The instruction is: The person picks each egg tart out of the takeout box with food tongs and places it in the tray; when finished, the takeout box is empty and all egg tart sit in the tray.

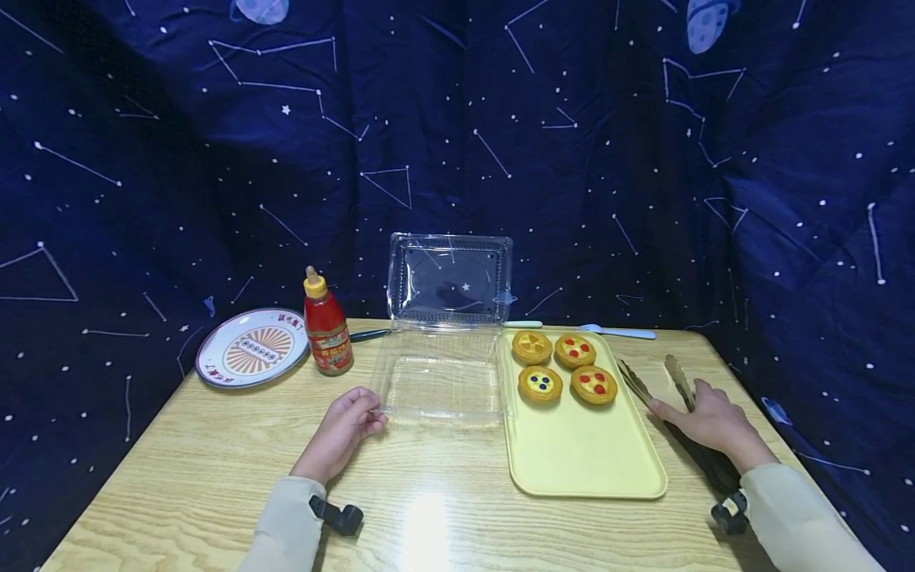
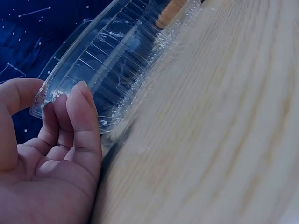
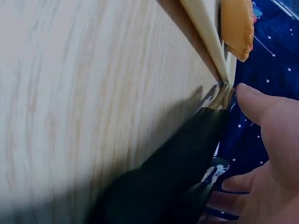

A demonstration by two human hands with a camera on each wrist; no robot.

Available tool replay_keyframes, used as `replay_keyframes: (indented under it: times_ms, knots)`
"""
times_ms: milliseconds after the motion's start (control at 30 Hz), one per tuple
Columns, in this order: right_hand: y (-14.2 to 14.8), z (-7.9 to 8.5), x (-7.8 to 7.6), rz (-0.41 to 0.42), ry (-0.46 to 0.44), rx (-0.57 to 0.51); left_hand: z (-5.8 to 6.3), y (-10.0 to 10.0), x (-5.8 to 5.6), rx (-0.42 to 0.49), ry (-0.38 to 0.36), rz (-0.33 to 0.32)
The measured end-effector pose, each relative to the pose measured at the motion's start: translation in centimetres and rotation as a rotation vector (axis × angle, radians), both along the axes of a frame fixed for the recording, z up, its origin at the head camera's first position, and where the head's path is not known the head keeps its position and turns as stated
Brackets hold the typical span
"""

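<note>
My left hand (image 1: pixel 348 429) pinches the left front corner of a clear plastic clamshell box (image 1: pixel 443 409), its lid standing up at the back. In the left wrist view, thumb and fingers sit on either side of the box's rim (image 2: pixel 39 100). On the right, my right hand (image 1: pixel 715 421) spans black-handled metal tongs (image 1: pixel 696 457), thumb at one arm and fingers around the other. The tongs' tips are spread apart, beside a yellow tray (image 1: pixel 586 457). In the right wrist view, the thumb lies close to where the black handle (image 3: pixel 182 154) meets the metal.
Several small tarts (image 1: pixel 541 384) with fruit-like toppings fill the tray's back half. A red sauce bottle (image 1: pixel 329 334) and a patterned plate (image 1: pixel 250 348) stand at the back left. A light blue fork (image 1: pixel 622 331) lies behind the tray, before a dark starry curtain (image 1: pixel 457 143).
</note>
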State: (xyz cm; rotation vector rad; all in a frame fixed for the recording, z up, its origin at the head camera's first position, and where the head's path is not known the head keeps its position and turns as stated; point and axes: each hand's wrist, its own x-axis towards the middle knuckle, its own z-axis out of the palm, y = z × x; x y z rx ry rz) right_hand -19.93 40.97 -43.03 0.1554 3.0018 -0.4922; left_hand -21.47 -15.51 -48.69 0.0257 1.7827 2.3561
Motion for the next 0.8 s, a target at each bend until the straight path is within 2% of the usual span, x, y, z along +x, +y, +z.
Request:
replay_keyframes:
  times_ms: [200,400,500,667,800]
  knots:
    - [-0.2,-0.1,0.4,0.03,0.062,-0.025,0.3,-0.2,0.2,-0.024,-0.042,0.016]
    - [-1.0,0.1,0.8,0.027,0.101,-0.03,0.9,-0.9,0.6,-0.134,-0.084,0.033]
    - [-1.6,0.1,1.1,0.034,0.132,-0.043,1.2,-1.3,0.8,-0.187,-0.078,0.035]
    - [-3.2,-0.1,1.5,0.073,0.246,-0.106,1.8,-1.8,1.1,-0.286,-0.066,0.05]
    - [-4.8,0.0,1.9,0.102,0.352,-0.168,2.6,-1.9,1.3,-0.409,-0.039,0.108]
